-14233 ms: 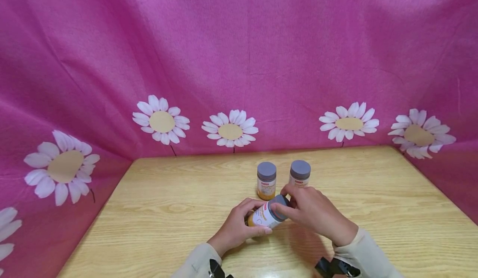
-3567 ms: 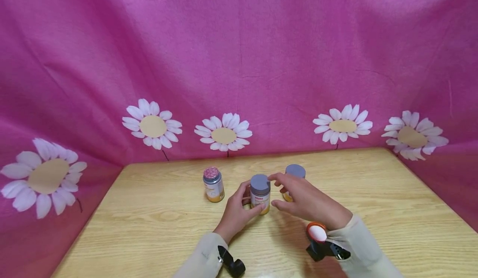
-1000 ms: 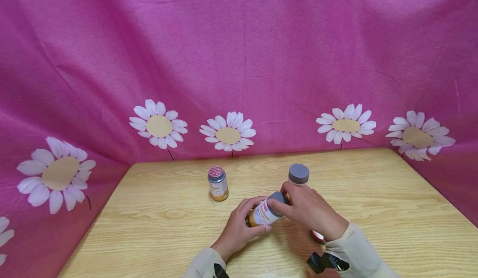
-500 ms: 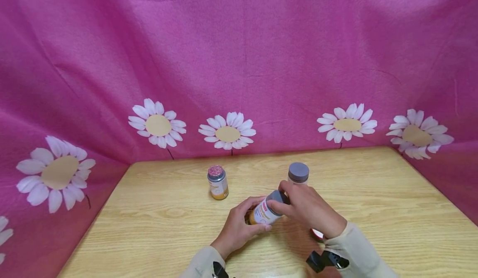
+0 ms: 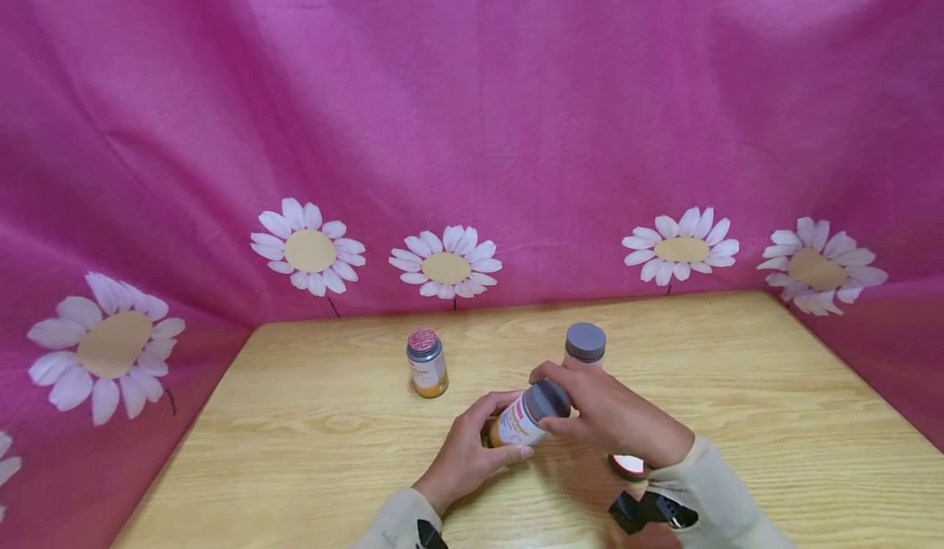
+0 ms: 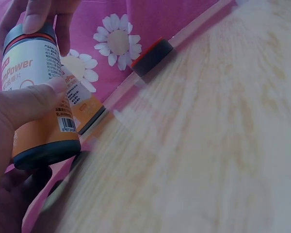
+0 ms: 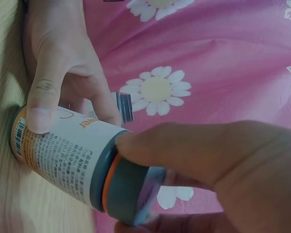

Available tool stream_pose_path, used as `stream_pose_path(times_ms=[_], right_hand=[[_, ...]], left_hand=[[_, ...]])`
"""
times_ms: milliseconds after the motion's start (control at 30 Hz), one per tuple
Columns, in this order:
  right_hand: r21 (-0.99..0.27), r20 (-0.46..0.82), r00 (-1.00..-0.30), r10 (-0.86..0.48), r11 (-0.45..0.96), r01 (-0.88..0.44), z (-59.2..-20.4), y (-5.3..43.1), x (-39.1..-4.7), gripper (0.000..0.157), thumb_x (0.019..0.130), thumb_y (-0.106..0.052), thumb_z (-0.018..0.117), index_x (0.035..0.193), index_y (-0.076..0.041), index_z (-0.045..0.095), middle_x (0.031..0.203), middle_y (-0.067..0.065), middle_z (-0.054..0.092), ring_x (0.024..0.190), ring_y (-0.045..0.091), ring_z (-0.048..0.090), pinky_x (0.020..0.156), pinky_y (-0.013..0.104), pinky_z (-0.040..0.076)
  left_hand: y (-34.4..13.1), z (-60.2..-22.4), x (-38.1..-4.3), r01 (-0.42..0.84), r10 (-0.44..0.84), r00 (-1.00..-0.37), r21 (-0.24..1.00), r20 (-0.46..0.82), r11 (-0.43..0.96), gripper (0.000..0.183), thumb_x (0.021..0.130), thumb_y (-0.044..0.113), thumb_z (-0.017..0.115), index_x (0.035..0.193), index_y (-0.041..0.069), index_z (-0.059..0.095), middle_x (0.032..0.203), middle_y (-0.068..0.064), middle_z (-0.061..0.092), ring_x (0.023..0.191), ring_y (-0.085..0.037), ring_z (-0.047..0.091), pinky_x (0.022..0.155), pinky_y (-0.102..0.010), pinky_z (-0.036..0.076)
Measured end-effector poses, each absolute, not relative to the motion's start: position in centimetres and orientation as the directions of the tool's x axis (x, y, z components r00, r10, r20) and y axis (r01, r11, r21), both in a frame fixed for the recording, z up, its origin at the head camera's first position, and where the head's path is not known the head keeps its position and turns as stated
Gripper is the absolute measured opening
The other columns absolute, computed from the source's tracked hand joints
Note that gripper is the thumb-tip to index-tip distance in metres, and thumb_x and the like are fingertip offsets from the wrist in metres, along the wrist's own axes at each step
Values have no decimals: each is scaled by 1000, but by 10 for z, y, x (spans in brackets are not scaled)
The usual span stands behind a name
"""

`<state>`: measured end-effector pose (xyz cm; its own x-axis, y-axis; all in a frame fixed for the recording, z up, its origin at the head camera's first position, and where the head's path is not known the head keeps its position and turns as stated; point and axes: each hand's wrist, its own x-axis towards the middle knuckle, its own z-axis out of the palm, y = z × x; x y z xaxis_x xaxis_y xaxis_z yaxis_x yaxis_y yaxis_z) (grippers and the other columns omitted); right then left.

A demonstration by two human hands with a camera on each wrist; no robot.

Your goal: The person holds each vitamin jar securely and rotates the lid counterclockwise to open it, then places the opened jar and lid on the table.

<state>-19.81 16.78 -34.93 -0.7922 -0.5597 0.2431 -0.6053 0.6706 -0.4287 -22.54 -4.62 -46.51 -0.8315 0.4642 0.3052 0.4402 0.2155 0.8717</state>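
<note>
In the head view my left hand (image 5: pixel 466 457) grips the body of a white-and-orange supplement bottle (image 5: pixel 514 426), tilted with its top to the right. My right hand (image 5: pixel 619 418) holds the bottle's grey lid (image 5: pixel 548 400) between thumb and fingers. An orange ring shows between lid and neck in the right wrist view, where the left thumb (image 7: pixel 40 119) presses the label. To the left stands a similar bottle (image 5: pixel 429 375), lidless, with a pink seal over its mouth. Behind my right hand is another bottle, its grey lid (image 5: pixel 586 341) on and its lower part hidden.
A loose lid (image 5: pixel 628 465), white inside with a red rim, lies on the wooden table (image 5: pixel 317 451) beside my right wrist, partly covered by it. A pink curtain (image 5: pixel 516 123) with white daisies rises behind the table and along its sides.
Since the 14.2 s frame, a lidless bottle and a loose lid have come onto the table. The bottle held upright 3.6 s ago is tilted now. Lately my right fingers have shifted on its lid.
</note>
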Motion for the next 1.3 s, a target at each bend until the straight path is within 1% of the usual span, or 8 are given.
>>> stream_pose_path(times_ms=[300,400,500,667,800,933,1133,1300], right_hand=[[-411,239,-774,-586,661,-628,-347,167,-197,50,71,-3,81,113,-15,58,101,3,56,90,19,55,77,38,49],[-442,207,-804,-557,680,-585,-347,166,-197,55,73,-9,82,121,-14,56,107,5,56,95,21,56,80,40,49],[-465,186,-846,-499,714,-523,-347,165,-197,56,77,-26,81,125,-14,55,108,4,58,96,20,57,80,40,49],[-475,169,-916,-364,785,-399,-344,163,-197,48,83,-51,71,113,-14,63,96,-1,64,86,16,61,70,36,50],[-447,174,-945,-276,833,-325,-342,161,-197,47,83,-56,67,100,-11,66,75,-4,61,65,12,56,54,32,45],[-415,200,-952,-233,859,-298,-343,160,-196,45,82,-56,68,88,-11,65,62,-6,53,55,11,48,47,30,39],[-418,199,-947,-251,853,-313,-343,160,-196,40,82,-54,69,77,-14,62,63,-7,54,54,11,47,47,29,38],[-433,200,-938,-285,833,-345,-343,162,-197,36,83,-49,71,80,-12,67,70,-6,60,57,9,50,50,28,42]], left_hand=[[-47,-467,-225,441,445,-838,872,315,213,61,79,26,81,133,30,53,122,7,59,105,-12,57,89,-28,46],[-49,-466,-224,432,439,-843,877,311,209,61,79,27,81,133,30,53,122,7,59,105,-12,57,88,-28,47],[-49,-466,-223,428,437,-846,878,307,213,61,79,28,81,133,30,53,123,8,59,105,-12,57,88,-28,47],[-50,-466,-222,420,435,-851,879,294,226,60,79,30,80,133,31,53,123,9,59,104,-11,57,88,-28,47],[-51,-465,-222,418,434,-853,879,291,231,60,79,29,80,132,31,54,121,9,59,104,-11,57,87,-28,47],[-51,-465,-222,429,431,-851,872,302,236,60,79,29,81,132,30,54,121,9,59,104,-11,57,87,-28,47],[-50,-466,-223,455,427,-845,854,323,253,60,79,33,81,132,31,54,120,10,59,105,-10,57,87,-30,47],[-48,-465,-223,447,432,-845,861,316,245,60,79,32,80,132,32,53,121,10,58,105,-10,57,87,-30,47]])
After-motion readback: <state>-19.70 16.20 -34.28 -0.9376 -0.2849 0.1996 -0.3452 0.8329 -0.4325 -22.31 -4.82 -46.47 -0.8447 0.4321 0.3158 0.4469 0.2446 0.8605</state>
